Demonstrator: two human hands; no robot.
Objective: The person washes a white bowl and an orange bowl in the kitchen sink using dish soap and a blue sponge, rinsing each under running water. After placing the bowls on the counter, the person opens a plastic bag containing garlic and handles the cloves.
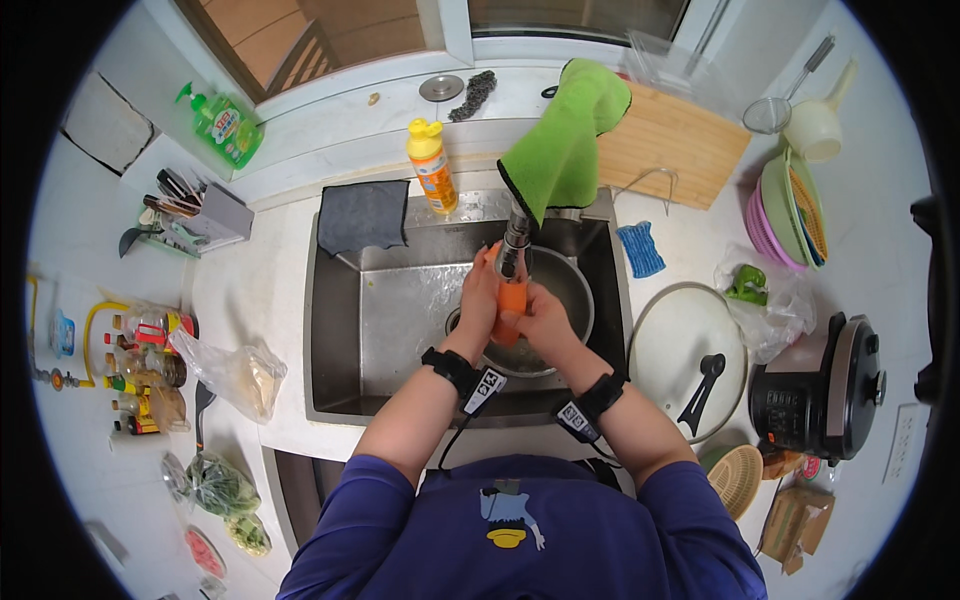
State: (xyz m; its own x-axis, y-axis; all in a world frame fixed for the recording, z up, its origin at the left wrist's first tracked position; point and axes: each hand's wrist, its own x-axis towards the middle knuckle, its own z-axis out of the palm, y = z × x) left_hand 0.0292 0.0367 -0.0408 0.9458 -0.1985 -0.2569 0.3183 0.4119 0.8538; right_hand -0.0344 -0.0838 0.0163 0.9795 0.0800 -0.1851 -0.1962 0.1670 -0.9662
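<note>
Under the metal faucet I hold an orange carrot with both hands, above a round metal pan in the sink. My left hand is at the carrot's upper left side, its fingertips partly hidden by the faucet. My right hand grips the lower part between thumb and fingers. Water runs over the carrot. A green cloth drapes over the top of the faucet. The stainless steel sink surrounds the pan.
Right of the sink lie a blue scrubbing sponge, a glass lid, a wooden cutting board and an electric pressure cooker. A grey cloth and a yellow-capped bottle are at the back rim. A plastic bag lies left.
</note>
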